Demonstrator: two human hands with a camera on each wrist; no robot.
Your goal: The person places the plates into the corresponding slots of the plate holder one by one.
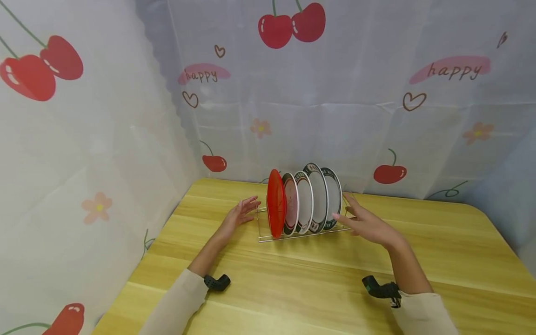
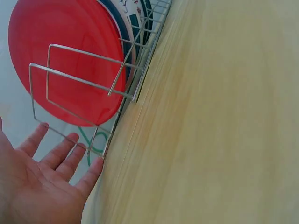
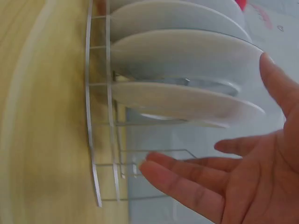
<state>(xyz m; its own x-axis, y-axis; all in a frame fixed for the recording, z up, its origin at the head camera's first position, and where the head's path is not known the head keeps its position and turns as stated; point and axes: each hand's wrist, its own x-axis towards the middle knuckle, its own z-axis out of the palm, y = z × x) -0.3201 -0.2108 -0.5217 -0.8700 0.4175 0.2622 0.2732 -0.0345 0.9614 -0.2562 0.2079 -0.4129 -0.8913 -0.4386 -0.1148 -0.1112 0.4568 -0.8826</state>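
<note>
A wire dish rack (image 1: 307,236) stands toward the back of the table, with plates upright in a row. At its left end is a red plate (image 1: 276,204); to the right come several white plates (image 1: 319,197) with dark patterned rims. My left hand (image 1: 239,215) is at the rack's left end, its fingers extended, fingertips at the end wire (image 2: 70,135) in the left wrist view. My right hand (image 1: 368,224) is spread at the right end, beside the last white plate (image 3: 187,100). In the right wrist view its fingers are straight and grip nothing; whether they touch the rack, I cannot tell.
The wooden table (image 1: 268,284) reaches toward me and to both sides. Behind it hangs a pale curtain (image 1: 335,116) with cherries printed on it, close to the rack's back. Another sheet (image 1: 104,153) covers the left side. A black device (image 1: 217,282) is strapped at each wrist.
</note>
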